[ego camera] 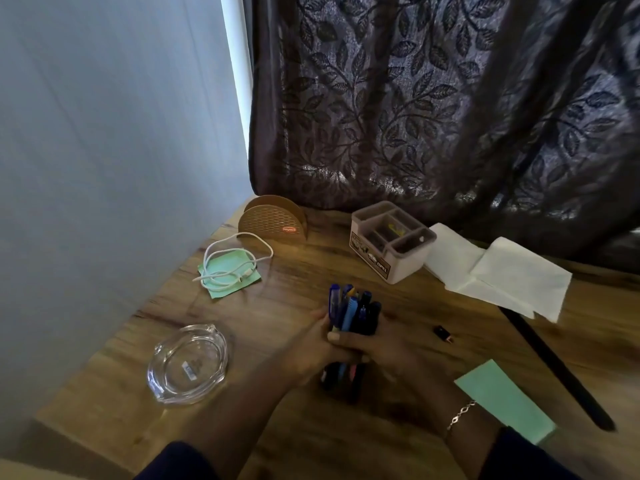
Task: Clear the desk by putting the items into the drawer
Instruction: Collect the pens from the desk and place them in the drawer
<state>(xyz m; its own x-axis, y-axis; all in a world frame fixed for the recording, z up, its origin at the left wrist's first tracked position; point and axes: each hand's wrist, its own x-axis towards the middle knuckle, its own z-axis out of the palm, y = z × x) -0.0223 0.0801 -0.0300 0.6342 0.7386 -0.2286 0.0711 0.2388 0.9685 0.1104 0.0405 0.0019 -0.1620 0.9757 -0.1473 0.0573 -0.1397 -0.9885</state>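
Note:
Both my hands hold a bundle of several pens (349, 308), blue and black, upright over the middle of the wooden desk (294, 427). My left hand (308, 351) grips the bundle from the left and my right hand (384, 348) wraps it from the right. The pens' lower ends show below my fingers. No drawer is in view.
A clear glass dish (188, 363) lies at the left. A white cable (232, 263) sits on a green note near a brown holder (273, 220). A grey organiser box (391, 240), white tissues (502, 271), a small black object (443, 333), a green paper (502, 398) and a long black strap (554, 368) lie at the right.

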